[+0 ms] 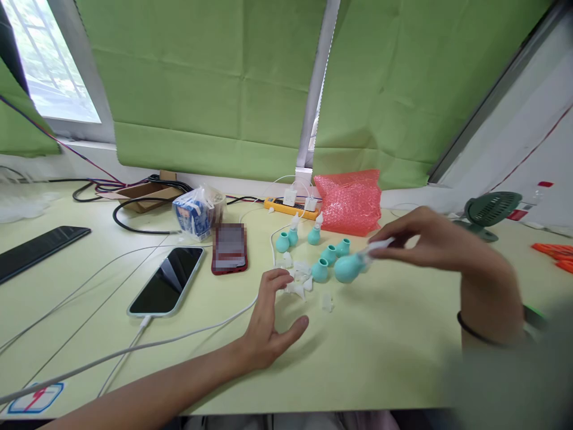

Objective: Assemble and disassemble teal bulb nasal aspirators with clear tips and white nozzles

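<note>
My right hand [430, 242] is pinched on the clear tip of a teal rubber bulb [348, 268], which hangs just above the table. My left hand [271, 319] lies on the table with its fingers spread, the fingertips at a small heap of clear plastic tips [299, 279]. Several more teal bulbs [329, 254] stand behind the heap, two of them with white tips fitted [293, 230]. One loose clear tip [327, 303] lies to the right of my left hand.
A phone [168, 280] on a white charging cable and a red phone [230, 248] lie to the left. Behind them are a wrapped blue carton [196, 214], a yellow power strip [290, 207], pink bubble wrap [351, 200] and a green fan [487, 212]. A dark keyboard [38, 249] sits far left.
</note>
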Demonstrator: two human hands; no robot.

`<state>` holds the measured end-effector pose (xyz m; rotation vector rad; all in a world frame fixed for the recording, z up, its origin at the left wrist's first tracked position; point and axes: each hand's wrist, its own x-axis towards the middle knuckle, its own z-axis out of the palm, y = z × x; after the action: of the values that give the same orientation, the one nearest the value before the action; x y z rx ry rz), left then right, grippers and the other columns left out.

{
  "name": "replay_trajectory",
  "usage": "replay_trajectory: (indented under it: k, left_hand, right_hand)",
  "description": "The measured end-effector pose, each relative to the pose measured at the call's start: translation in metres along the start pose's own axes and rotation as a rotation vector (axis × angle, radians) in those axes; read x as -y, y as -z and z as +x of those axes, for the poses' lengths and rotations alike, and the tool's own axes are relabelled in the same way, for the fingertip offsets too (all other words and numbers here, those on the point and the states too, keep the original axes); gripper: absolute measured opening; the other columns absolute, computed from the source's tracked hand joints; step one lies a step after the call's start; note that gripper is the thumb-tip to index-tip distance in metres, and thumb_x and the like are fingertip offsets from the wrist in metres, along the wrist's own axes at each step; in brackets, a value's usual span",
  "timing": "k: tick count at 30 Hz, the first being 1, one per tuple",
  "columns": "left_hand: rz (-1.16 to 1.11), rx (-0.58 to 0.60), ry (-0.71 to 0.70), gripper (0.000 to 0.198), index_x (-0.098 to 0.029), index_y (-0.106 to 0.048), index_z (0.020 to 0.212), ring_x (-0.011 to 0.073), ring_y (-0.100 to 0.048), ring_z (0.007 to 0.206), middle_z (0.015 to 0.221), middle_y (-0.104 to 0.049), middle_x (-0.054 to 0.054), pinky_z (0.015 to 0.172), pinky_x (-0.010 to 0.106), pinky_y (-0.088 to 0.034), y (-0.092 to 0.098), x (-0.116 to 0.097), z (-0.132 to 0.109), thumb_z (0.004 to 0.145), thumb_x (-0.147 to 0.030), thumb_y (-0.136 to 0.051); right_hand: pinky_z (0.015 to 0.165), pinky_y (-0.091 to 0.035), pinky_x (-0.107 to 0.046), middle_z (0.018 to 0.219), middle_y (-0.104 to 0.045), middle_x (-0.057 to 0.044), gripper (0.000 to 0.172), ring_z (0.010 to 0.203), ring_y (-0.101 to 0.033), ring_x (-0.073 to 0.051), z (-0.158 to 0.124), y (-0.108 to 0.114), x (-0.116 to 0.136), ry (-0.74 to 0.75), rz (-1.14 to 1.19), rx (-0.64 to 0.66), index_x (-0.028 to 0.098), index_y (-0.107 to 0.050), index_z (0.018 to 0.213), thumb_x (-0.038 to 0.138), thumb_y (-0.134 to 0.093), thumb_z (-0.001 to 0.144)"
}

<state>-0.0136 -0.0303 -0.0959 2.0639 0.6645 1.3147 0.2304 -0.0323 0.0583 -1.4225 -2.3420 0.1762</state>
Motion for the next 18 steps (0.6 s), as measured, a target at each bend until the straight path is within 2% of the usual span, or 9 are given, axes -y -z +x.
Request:
replay_trajectory:
  k: [1,3,5,7,8,10,12,16,18]
  left_hand:
    - [0.002,-0.007,-0.017,0.052,-0.021,-0.029,0.114,0.0232,-0.031,0.109,0.116,-0.031,0.011,0.088,0.039,-0.034,0.000,-0.001,0.000,0.069,-0.022,-0.054]
    - [0.005,0.019,-0.008,0.058,-0.021,-0.027,0.117,0.0246,-0.030,0.111,0.120,-0.030,0.011,0.090,0.039,-0.031,0.001,-0.002,0.000,0.068,-0.027,-0.057]
    - [0.010,0.119,0.060,0.043,-0.020,-0.035,0.112,0.0217,-0.042,0.100,0.110,-0.043,0.009,0.083,0.034,-0.036,0.002,-0.004,0.001,0.073,-0.030,-0.051]
    - [0.033,0.226,0.157,0.023,-0.019,-0.044,0.099,0.0163,-0.049,0.077,0.085,-0.053,0.004,0.070,0.028,-0.039,0.002,-0.005,0.002,0.079,-0.031,-0.042]
    - [0.048,0.251,0.203,0.019,-0.018,-0.046,0.092,0.0140,-0.048,0.066,0.074,-0.053,0.001,0.064,0.025,-0.038,0.002,-0.005,0.003,0.081,-0.032,-0.038]
    - [0.062,0.227,0.255,0.020,-0.017,-0.046,0.085,0.0117,-0.044,0.057,0.064,-0.049,-0.002,0.057,0.023,-0.035,0.002,-0.004,0.003,0.082,-0.033,-0.035]
    - [0.048,0.174,0.269,0.020,-0.017,-0.046,0.083,0.0110,-0.042,0.055,0.063,-0.048,-0.003,0.055,0.021,-0.033,0.001,-0.002,0.004,0.082,-0.034,-0.036]
    - [0.033,0.155,0.283,0.018,-0.018,-0.045,0.079,0.0109,-0.038,0.054,0.060,-0.044,-0.003,0.053,0.021,-0.030,0.000,-0.002,0.003,0.080,-0.035,-0.040]
    - [-0.017,0.141,0.322,0.019,-0.018,-0.046,0.078,0.0111,-0.039,0.054,0.059,-0.044,-0.003,0.053,0.021,-0.030,0.001,-0.002,0.003,0.078,-0.036,-0.041]
  right_hand:
    - [0.042,-0.038,-0.020,0.054,-0.061,-0.002,0.021,0.045,-0.050,-0.009,0.003,-0.013,0.017,0.077,0.055,0.093,0.018,-0.067,0.071,0.037,-0.060,0.065]
    - [0.043,-0.038,-0.020,0.052,-0.060,-0.001,0.021,0.044,-0.049,-0.008,0.012,-0.040,0.040,0.180,0.175,0.190,0.016,-0.067,0.071,0.035,-0.058,0.067]
    - [0.044,-0.038,-0.020,0.052,-0.060,-0.002,0.021,0.046,-0.050,-0.009,0.022,-0.066,0.050,0.191,0.317,0.154,0.015,-0.067,0.068,0.034,-0.058,0.067]
    - [0.042,-0.037,-0.018,0.051,-0.060,-0.002,0.023,0.044,-0.049,-0.008,0.033,-0.086,0.046,0.105,0.537,0.227,0.013,-0.066,0.066,0.034,-0.057,0.068]
    - [0.039,-0.036,-0.018,0.048,-0.058,-0.002,0.024,0.040,-0.047,-0.006,0.038,-0.093,0.042,0.037,0.660,0.266,0.012,-0.066,0.063,0.034,-0.058,0.067]
    - [0.036,-0.034,-0.017,0.045,-0.057,-0.002,0.026,0.035,-0.044,-0.005,0.047,-0.106,0.030,-0.096,0.877,0.328,0.009,-0.064,0.058,0.035,-0.061,0.065]
    - [0.033,-0.033,-0.017,0.044,-0.057,-0.003,0.028,0.032,-0.043,-0.005,0.054,-0.114,0.020,-0.206,1.024,0.357,0.008,-0.063,0.056,0.035,-0.063,0.062]
    - [0.030,-0.027,-0.017,0.038,-0.054,-0.001,0.034,0.027,-0.037,-0.004,0.061,-0.121,0.011,-0.354,1.133,0.282,0.009,-0.059,0.052,0.039,-0.056,0.067]
    - [0.031,-0.027,-0.017,0.038,-0.052,0.001,0.032,0.029,-0.036,-0.004,0.061,-0.122,0.010,-0.337,1.053,0.181,0.011,-0.059,0.054,0.039,-0.055,0.068]
